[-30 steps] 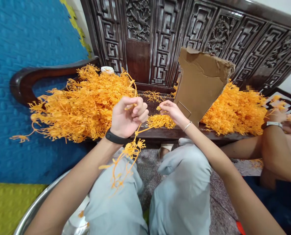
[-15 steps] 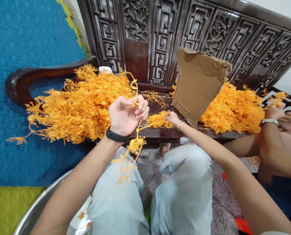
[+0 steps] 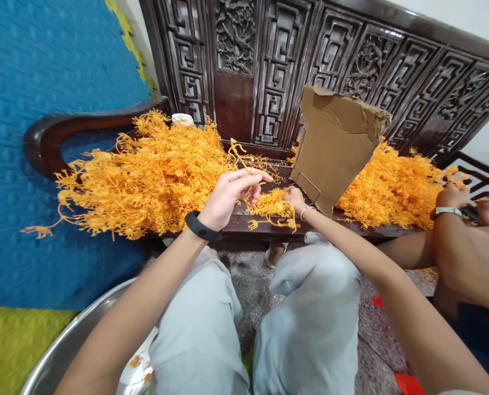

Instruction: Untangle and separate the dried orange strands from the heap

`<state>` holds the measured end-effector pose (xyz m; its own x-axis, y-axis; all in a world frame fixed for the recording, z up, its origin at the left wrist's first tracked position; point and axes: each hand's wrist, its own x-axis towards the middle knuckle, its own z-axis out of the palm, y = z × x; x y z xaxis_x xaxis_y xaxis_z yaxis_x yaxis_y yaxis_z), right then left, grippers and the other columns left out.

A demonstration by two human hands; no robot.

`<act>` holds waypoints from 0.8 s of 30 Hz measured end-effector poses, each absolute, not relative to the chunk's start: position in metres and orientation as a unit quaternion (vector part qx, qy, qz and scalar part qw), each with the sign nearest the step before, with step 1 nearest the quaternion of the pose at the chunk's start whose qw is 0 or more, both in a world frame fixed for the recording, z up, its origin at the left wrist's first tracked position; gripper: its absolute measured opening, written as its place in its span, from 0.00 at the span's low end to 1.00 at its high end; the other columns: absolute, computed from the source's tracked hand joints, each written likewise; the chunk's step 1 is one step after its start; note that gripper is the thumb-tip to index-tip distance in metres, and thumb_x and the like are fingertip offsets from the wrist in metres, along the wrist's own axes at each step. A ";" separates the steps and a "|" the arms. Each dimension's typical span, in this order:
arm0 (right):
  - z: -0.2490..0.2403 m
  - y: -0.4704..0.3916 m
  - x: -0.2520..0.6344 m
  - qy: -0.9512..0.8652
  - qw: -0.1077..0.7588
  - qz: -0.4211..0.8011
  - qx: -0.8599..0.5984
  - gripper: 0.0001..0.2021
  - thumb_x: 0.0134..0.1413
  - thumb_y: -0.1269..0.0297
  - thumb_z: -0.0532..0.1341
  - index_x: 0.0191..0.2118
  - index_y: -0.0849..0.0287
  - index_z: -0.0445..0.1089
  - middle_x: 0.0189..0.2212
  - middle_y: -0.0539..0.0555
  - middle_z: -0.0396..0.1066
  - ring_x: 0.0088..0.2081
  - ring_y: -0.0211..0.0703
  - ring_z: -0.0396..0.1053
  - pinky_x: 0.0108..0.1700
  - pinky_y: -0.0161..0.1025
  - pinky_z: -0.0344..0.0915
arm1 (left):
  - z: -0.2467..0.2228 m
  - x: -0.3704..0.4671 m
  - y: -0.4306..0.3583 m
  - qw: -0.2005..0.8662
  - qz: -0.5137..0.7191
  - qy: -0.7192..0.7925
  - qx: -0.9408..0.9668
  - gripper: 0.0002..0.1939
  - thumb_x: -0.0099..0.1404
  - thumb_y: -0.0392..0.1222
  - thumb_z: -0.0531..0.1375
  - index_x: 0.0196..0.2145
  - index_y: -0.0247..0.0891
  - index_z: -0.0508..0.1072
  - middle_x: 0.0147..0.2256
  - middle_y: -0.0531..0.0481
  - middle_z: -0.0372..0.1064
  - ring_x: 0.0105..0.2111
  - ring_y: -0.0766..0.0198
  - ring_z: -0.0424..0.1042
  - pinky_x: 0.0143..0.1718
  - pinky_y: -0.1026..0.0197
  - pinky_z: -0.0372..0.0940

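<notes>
My left hand (image 3: 232,195), with a black band on its wrist, holds a thin orange branching strand (image 3: 239,153) whose upper end sticks up above the knuckles. Its index finger points to the right while the other fingers curl. My right hand (image 3: 296,198), wearing a thin bracelet, has its fingers pressed together at a small heap of orange branching pieces (image 3: 269,204). Loose orange stems droop over the bench edge just below that heap. Left of my hands lies a big pile of the same orange strands (image 3: 153,181).
A cardboard sheet (image 3: 335,145) stands upright in a wire holder on the dark carved bench (image 3: 234,109). Behind it lies another orange pile (image 3: 388,186). At right, a co-worker's hands (image 3: 454,200) hold orange pieces. A metal basin (image 3: 69,329) sits lower left, and a white cup (image 3: 182,118) behind the left pile.
My left hand has turned over, palm down, and moved right and slightly down towards the small heap. The strand that dangled below it now lies by the heap. My right hand stays nearly in place.
</notes>
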<state>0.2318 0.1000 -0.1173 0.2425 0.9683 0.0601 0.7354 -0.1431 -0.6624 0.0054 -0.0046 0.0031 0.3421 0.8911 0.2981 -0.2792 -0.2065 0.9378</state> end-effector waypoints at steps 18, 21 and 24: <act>-0.017 0.025 0.189 -0.755 0.167 0.546 -0.321 0.19 0.43 0.57 0.66 0.42 0.61 0.72 0.35 0.53 0.75 0.36 0.37 0.71 0.39 0.35 0.68 | -0.005 -0.003 0.002 0.533 0.510 0.298 0.605 0.11 0.58 0.44 0.59 0.35 0.34 0.74 0.26 0.51 0.68 0.27 0.69 0.66 0.31 0.65 0.62; -0.018 0.020 0.180 -0.780 0.132 0.532 -0.301 0.13 0.43 0.61 0.66 0.36 0.62 0.73 0.29 0.51 0.75 0.30 0.35 0.70 0.36 0.33 0.67 | -0.004 -0.002 0.003 0.501 0.523 0.308 0.617 0.12 0.58 0.46 0.59 0.36 0.36 0.73 0.31 0.50 0.70 0.35 0.66 0.69 0.39 0.63 0.63; -0.023 0.023 0.174 -0.801 0.150 0.501 -0.293 0.08 0.45 0.63 0.64 0.31 0.62 0.74 0.27 0.50 0.74 0.28 0.34 0.68 0.34 0.33 0.66 | -0.002 0.001 0.001 0.443 0.522 0.334 0.648 0.15 0.61 0.48 0.55 0.39 0.35 0.72 0.39 0.47 0.71 0.42 0.62 0.69 0.48 0.58 0.61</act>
<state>0.1737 0.0232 -0.0234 -0.7830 0.6197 -0.0528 0.3187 0.3269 -0.8897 0.0011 0.0008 -0.0015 0.2319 0.8954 0.3801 -0.0307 -0.3839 0.9229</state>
